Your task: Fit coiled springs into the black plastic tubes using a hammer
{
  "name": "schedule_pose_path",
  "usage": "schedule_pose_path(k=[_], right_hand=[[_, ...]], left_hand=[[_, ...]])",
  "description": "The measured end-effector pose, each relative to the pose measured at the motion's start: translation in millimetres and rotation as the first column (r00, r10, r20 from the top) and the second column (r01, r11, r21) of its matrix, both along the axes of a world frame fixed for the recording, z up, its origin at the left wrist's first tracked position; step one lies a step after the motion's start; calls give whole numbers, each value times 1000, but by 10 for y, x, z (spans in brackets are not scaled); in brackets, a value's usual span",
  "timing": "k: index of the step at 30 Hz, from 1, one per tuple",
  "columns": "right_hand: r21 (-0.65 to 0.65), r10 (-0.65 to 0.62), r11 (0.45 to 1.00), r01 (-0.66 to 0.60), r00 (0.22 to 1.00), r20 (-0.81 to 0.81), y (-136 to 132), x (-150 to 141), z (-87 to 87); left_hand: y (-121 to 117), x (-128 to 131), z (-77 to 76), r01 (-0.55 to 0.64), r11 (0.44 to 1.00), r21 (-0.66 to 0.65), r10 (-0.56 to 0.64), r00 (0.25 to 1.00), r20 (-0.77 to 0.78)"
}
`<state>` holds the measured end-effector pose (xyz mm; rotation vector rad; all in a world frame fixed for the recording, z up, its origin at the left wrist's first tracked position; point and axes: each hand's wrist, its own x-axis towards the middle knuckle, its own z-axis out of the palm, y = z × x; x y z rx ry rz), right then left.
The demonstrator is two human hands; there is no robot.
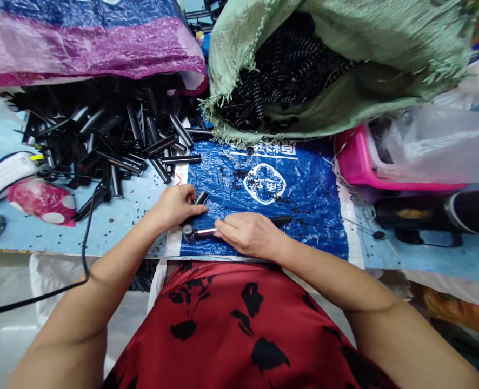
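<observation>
My left hand (177,205) is closed around a short black plastic piece (201,199), pinched between thumb and fingers over the left side of a blue printed sack (312,232) spread flat. My right hand (247,233) grips a small hammer (205,232) with a metal shaft. Its dark handle end shows to the right of my fist, and its head lies just below my left hand, near the black piece. Tiny black bits (239,175) are scattered over the sack beyond my hands.
Black plastic pieces (97,135) are heaped at the left, under a purple and blue bag (93,48). An open green woven sack (239,48) holds dark strips. On the right are a pink basket (351,156) and a black flask (430,210); a black cable (86,243) hangs at left.
</observation>
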<state>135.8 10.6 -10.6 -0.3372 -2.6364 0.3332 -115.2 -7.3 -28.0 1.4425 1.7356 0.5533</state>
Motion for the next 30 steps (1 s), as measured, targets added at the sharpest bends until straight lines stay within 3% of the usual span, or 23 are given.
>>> schedule_pose_path(k=[4,9,16,21,23,25,28,30], right_hand=[[-50,-64,997,59,993,-102,144,264,-57],[-61,-253,967,246,951,-179,260,499,-14],[26,-68,997,77,963,-261,101,-88,33],[71,12,997,-13,1000,15,15,-347,-36],[45,30,998,-32,999,41,45,-272,-46],[-4,-10,1000,10,999,-38,137,-78,-68],[-37,-182,983,179,976,-120,343,325,-158],[-2,-306,952,307,948,-82,467,538,-235]], left_hand=[[-137,-99,132,-15,1000,17,17,994,-106],[-280,-357,259,-168,978,-121,157,983,-95],[-149,-242,144,-187,972,-144,167,976,-142],[-98,-196,143,-136,982,-131,108,974,-201],[-125,-223,177,-103,989,-104,76,969,-234],[-223,-319,262,-76,995,-62,59,971,-233],[-476,-584,479,-65,997,37,71,972,-225],[-604,-740,616,-46,994,102,71,962,-263]])
